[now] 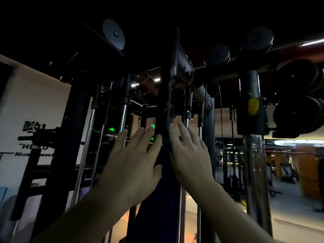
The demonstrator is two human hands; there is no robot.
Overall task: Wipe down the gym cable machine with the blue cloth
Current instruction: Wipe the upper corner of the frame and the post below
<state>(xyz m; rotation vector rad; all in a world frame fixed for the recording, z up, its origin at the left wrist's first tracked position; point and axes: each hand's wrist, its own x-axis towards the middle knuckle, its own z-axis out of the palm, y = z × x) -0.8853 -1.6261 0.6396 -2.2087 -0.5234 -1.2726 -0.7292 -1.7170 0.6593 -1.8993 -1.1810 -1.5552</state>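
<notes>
1. The gym cable machine (254, 172) fills my view in very dim light: black frame, thick right-hand post, pulleys (114, 33) overhead and chrome guide rods (87, 137) to the left.
2. Its central upright (163, 116) rises straight ahead, and both arms reach up to it.
3. The left hand (133, 160) lies flat with its fingers straight and spread, the thumb resting on the dark strip below.
4. The right hand (189, 155) is flat too, fingers straight, just beside the left.
5. The blue cloth (168, 147) shows only as a small patch between the two hands, against the upright. I cannot tell how it is held.
6. I judge the wipe to be partway up this upright. Pulleys, rods and post appear left, though the gloom hides what is clean.
</notes>
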